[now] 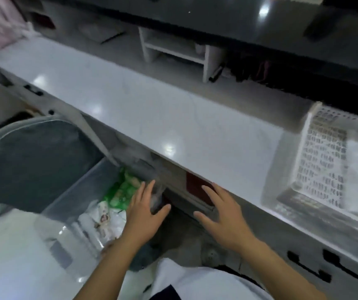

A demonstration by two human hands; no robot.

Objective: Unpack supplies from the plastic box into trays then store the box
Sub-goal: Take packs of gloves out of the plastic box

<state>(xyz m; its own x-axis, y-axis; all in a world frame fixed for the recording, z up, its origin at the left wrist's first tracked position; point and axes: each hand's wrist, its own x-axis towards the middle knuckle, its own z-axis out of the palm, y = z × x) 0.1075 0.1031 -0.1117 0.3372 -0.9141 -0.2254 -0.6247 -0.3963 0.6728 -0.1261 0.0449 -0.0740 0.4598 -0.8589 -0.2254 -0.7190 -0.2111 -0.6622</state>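
Note:
A clear plastic box [74, 191] stands low at the left, below the white counter [152, 109]. Inside it lie green packets [124, 189] and white packets [108, 219]. My left hand [145, 215] hovers with spread fingers over the box's right end wall, fingertips at its rim; whether it touches is blurred. My right hand [221, 215] is spread open to the right of the box, in front of the space under the counter, holding nothing. A white perforated tray [321, 161] sits on the counter at the right.
A grey chair back with a clear cover [33, 152] stands left of the box. A white shelf unit [173, 48] and a dark upper ledge [217, 20] lie behind the counter. A dark red thing [195, 185] sits under the counter edge. Drawer handles [308, 267] show at lower right.

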